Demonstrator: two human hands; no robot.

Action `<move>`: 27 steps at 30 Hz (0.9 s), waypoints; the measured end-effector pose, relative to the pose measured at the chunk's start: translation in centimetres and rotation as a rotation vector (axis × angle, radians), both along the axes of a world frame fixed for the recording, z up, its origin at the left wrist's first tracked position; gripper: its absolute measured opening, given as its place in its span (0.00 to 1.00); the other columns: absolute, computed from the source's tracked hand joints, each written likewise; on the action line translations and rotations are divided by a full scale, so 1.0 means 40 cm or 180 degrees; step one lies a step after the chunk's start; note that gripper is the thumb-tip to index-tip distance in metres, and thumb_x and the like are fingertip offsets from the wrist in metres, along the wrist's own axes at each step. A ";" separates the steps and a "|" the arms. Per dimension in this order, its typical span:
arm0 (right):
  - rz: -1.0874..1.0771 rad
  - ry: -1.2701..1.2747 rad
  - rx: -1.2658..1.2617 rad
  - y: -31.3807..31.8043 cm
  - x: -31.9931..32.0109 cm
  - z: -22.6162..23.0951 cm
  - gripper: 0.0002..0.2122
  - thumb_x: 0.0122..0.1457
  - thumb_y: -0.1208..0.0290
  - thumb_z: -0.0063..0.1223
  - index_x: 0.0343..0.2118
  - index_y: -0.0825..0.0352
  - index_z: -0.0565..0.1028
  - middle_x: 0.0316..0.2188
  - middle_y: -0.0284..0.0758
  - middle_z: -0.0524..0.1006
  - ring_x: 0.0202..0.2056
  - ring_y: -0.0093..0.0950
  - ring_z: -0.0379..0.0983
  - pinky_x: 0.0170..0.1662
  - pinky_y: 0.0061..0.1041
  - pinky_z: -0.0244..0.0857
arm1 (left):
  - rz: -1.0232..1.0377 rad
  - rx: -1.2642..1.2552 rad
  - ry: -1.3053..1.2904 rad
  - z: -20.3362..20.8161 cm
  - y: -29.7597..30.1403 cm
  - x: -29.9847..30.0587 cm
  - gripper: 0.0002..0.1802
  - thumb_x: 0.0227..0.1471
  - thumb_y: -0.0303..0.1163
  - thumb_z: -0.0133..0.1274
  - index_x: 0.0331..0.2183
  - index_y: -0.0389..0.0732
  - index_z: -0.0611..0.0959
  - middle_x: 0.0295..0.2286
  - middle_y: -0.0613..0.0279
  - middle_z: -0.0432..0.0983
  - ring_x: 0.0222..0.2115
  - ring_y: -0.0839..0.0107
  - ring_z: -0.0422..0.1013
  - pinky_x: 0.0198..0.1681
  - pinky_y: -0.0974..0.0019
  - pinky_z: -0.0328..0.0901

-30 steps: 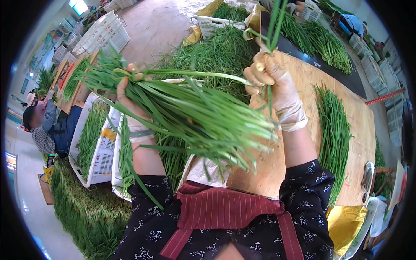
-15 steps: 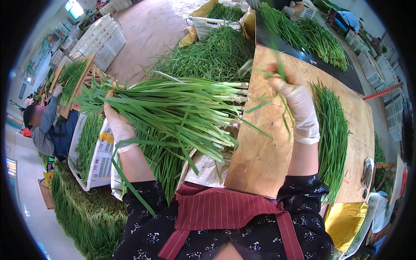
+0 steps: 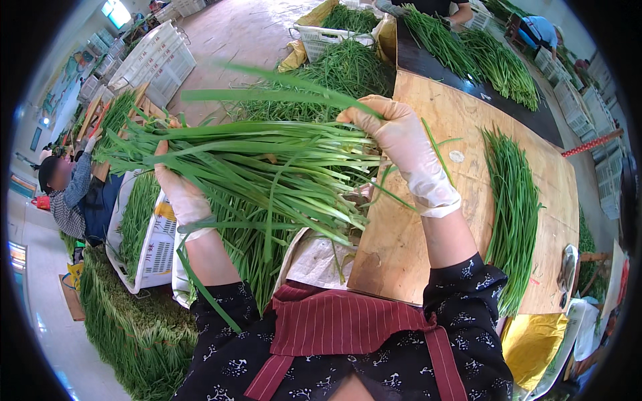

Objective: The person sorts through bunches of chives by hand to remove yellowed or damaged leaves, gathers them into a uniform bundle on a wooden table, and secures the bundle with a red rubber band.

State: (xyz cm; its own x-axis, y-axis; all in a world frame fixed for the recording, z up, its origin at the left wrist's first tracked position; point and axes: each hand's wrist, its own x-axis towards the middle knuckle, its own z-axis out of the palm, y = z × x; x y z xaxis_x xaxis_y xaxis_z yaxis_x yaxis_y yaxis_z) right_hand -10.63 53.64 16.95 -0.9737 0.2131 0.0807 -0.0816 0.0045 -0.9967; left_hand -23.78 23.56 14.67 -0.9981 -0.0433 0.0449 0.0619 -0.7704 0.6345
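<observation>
My left hand [image 3: 182, 197], in a thin pale glove, is closed around the leafy part of a large bunch of garlic chives [image 3: 274, 160]. The white root ends point right, toward the wooden board [image 3: 428, 257]. My right hand [image 3: 408, 150], gloved the same way, pinches a few long chive blades [image 3: 281, 95] just above the root ends; they stretch leftward over the bunch. One loose blade [image 3: 214, 301] hangs down along my left forearm. On the board's right side lies a neat row of garlic chives [image 3: 513, 214].
Beyond the bunch is a loose green heap [image 3: 344, 70], with a white crate [image 3: 317, 41] behind it. Another crate [image 3: 155, 257] and stacked chives [image 3: 134, 327] stand at left. A person [image 3: 67, 187] works far left; another's hands [image 3: 461, 17] handle chives on a black tabletop [image 3: 545, 117].
My right hand has moved left from over the board to the root ends. The pinched blades now stretch left across the bunch. The left hand keeps its hold, nearly still.
</observation>
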 end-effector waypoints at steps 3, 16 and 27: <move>-0.0355 0.0355 -0.0375 0.028 0.007 0.009 0.09 0.56 0.65 0.49 0.29 0.64 0.76 0.21 0.25 0.72 0.22 0.16 0.64 0.29 0.15 0.58 | 0.0003 -0.0085 0.0138 -0.019 -0.046 -0.020 0.17 0.50 0.36 0.46 0.40 0.37 0.74 0.37 0.55 0.73 0.36 0.62 0.70 0.41 0.58 0.66; 0.0690 -0.0012 0.0291 0.050 -0.023 -0.074 0.20 0.47 0.66 0.58 0.43 0.69 0.71 0.34 0.31 0.74 0.33 0.20 0.68 0.40 0.17 0.60 | 0.0118 -0.0195 -0.1040 -0.053 -0.067 -0.016 0.13 0.47 0.35 0.48 0.35 0.39 0.76 0.33 0.59 0.75 0.33 0.63 0.71 0.40 0.60 0.67; 0.0172 0.0389 -0.0978 -0.013 -0.039 -0.141 0.07 0.55 0.72 0.50 0.35 0.68 0.73 0.30 0.32 0.76 0.30 0.21 0.71 0.36 0.20 0.64 | 0.0296 -0.0180 -0.0798 -0.065 -0.051 -0.005 0.15 0.46 0.34 0.49 0.36 0.36 0.76 0.34 0.58 0.74 0.34 0.63 0.71 0.42 0.61 0.66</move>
